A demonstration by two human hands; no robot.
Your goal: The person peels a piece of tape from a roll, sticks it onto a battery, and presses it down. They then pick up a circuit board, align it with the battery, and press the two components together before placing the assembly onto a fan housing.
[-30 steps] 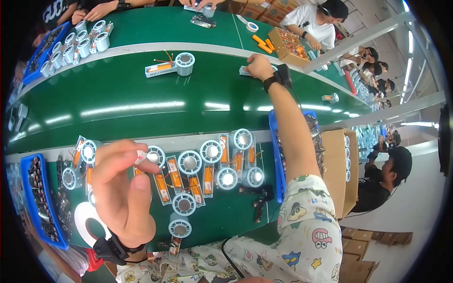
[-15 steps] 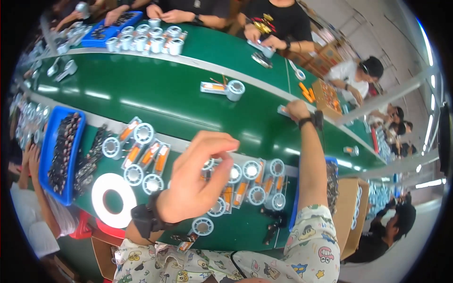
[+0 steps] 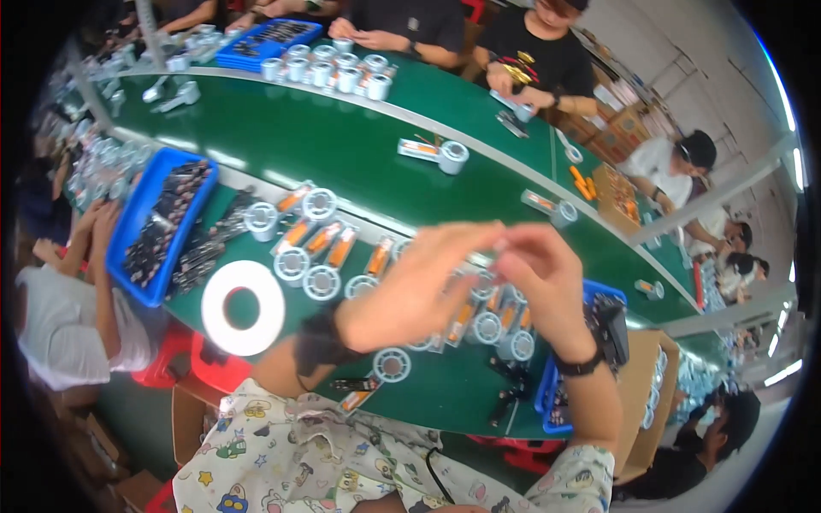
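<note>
In front of me, over the bench, my left hand and my right hand meet at the fingertips. The fingers of both are curled into pinches. Whatever sits between them is too small and blurred to make out. Below and behind the hands stand several light-blue units that look like handheld fan bodies, with round heads and open handles holding orange cells. One such fan body lies alone nearest to me, beside a dark small part. Another fan body rests on the green belt beyond my right hand.
A large white tape roll lies at left, near a blue tray of dark parts. A second blue tray and a cardboard box stand at right. Across the green belt, other people work beside more fan bodies.
My right hand has let go of the fan body on the belt and come back to my left hand. The view has shifted, so the bench things appear further right.
</note>
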